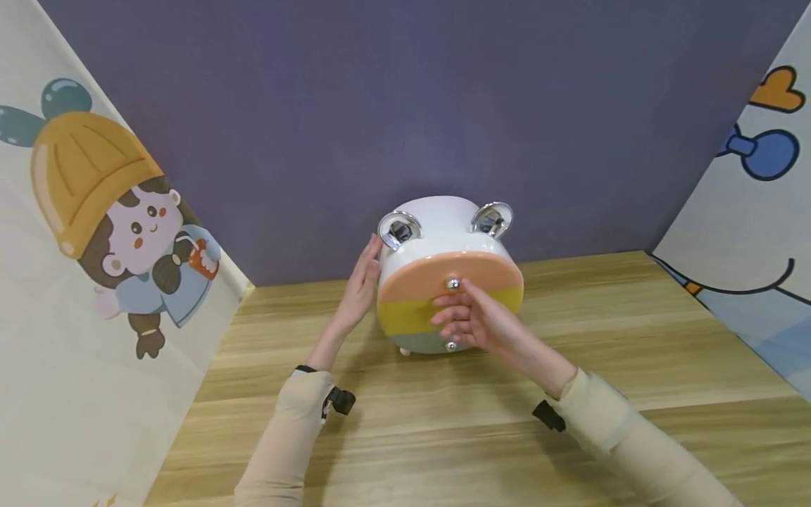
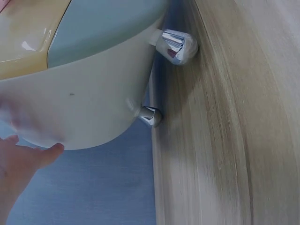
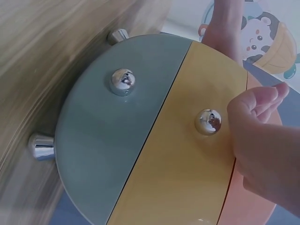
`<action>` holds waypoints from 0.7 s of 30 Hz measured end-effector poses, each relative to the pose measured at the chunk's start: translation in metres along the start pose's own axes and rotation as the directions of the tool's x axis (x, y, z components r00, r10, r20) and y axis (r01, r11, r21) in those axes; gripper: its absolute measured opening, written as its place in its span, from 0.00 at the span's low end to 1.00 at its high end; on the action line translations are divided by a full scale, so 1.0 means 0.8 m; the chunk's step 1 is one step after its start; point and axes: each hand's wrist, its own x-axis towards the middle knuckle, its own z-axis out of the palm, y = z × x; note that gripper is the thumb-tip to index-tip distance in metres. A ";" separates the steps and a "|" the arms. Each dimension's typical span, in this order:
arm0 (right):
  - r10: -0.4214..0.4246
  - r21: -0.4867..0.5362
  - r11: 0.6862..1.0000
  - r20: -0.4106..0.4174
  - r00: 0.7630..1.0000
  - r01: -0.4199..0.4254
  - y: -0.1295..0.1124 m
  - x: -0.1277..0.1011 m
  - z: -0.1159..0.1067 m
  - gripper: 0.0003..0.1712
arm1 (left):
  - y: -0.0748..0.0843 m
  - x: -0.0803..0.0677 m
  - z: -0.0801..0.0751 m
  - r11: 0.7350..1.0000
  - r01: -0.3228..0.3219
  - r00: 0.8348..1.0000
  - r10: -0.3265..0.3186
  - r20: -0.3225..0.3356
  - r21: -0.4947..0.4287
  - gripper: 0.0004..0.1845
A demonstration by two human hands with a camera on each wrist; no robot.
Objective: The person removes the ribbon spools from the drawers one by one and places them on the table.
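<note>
Smooth, glossy white shell on the round drawer box (image 1: 437, 220), plastic by its look; its front panels (image 3: 180, 145) gleam likewise; knobs (image 3: 123, 80), ears (image 1: 493, 221) and feet (image 2: 177, 47) shine like polished chrome; the tabletop (image 1: 405, 443) looks smooth, wood-grained; the sleeves (image 1: 279, 436) are matt cloth.

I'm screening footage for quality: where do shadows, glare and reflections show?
Head view: soft shadows on the wooden table, a highlight along the orange panel's top edge; left wrist view: a small glare spot on the yellow panel; right wrist view: mirror-like reflections in the chrome knobs.
</note>
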 end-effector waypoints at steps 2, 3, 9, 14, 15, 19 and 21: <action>0.003 0.014 1.000 0.009 1.000 -0.003 0.000 0.002 0.000 0.34 | -0.001 0.002 0.001 1.000 0.008 1.000 -0.008 0.003 -0.011 0.27; 0.006 0.022 1.000 0.011 1.000 -0.006 -0.001 0.002 0.000 0.34 | -0.001 0.002 0.002 1.000 0.011 1.000 -0.011 0.004 -0.017 0.27; 0.005 0.112 0.994 -0.001 1.000 -0.005 -0.001 0.005 0.002 0.30 | -0.005 0.001 0.004 0.999 0.022 1.000 -0.022 -0.004 -0.030 0.27; -0.005 0.221 0.975 -0.008 1.000 0.007 -0.003 0.005 0.006 0.26 | -0.003 0.001 0.004 0.998 0.029 1.000 -0.029 -0.007 -0.047 0.27; -0.005 0.235 0.972 -0.010 1.000 0.007 -0.004 0.005 0.008 0.26 | -0.003 0.001 0.004 0.998 0.029 1.000 -0.030 -0.007 -0.052 0.27; -0.001 0.289 0.957 -0.031 1.000 0.010 -0.007 0.007 0.012 0.26 | -0.001 0.002 0.004 0.998 0.047 0.999 -0.047 0.006 -0.049 0.27; 0.005 0.319 0.948 -0.043 0.999 0.009 -0.007 0.007 0.013 0.26 | -0.002 0.002 0.004 0.997 0.056 0.998 -0.056 0.012 -0.046 0.28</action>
